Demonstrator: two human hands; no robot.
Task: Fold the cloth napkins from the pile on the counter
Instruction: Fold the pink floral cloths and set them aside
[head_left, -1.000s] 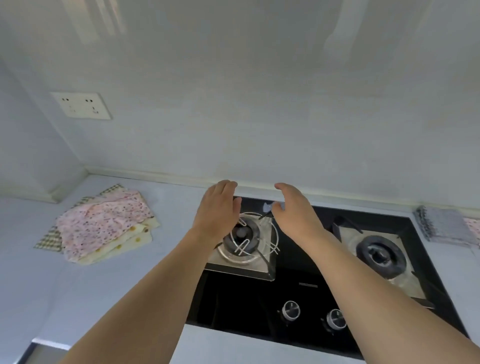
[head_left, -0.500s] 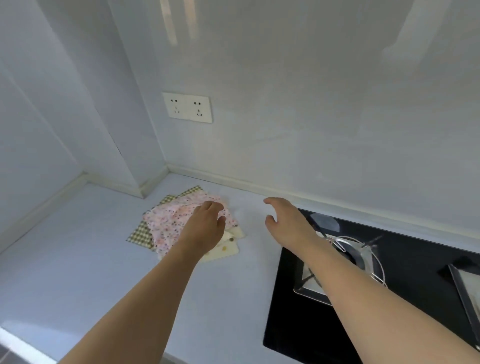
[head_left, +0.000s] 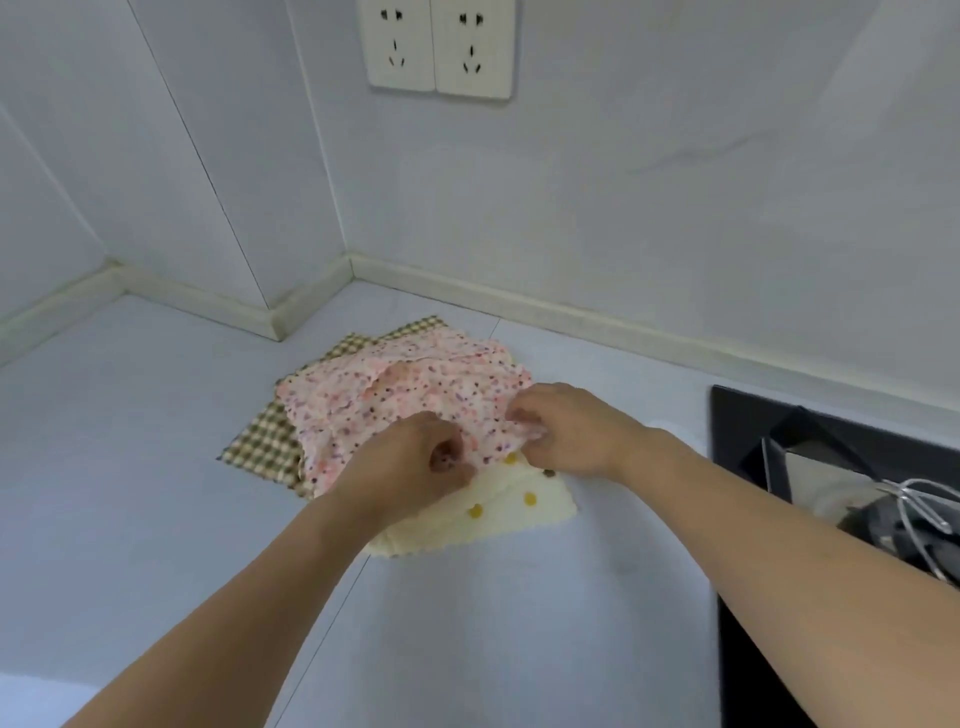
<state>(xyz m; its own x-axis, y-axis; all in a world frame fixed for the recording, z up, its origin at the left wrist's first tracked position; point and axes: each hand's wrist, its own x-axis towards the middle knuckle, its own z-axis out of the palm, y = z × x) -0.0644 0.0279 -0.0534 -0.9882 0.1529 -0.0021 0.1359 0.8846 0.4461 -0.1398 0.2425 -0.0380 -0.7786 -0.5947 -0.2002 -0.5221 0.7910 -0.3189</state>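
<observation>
The pile of cloth napkins is lying on the pale grey counter (head_left: 156, 493), near the wall corner. The pink floral cloth napkin (head_left: 415, 389) is sitting on top, overlapping the cream napkin with yellow dots (head_left: 519, 509) and the brown checked napkin (head_left: 265, 447). The left hand (head_left: 410, 473) and the right hand (head_left: 566, 431) are both pinching its near edge, set slightly apart. The napkin is extending away from both hands toward the wall, so lifting should be freeing it.
</observation>
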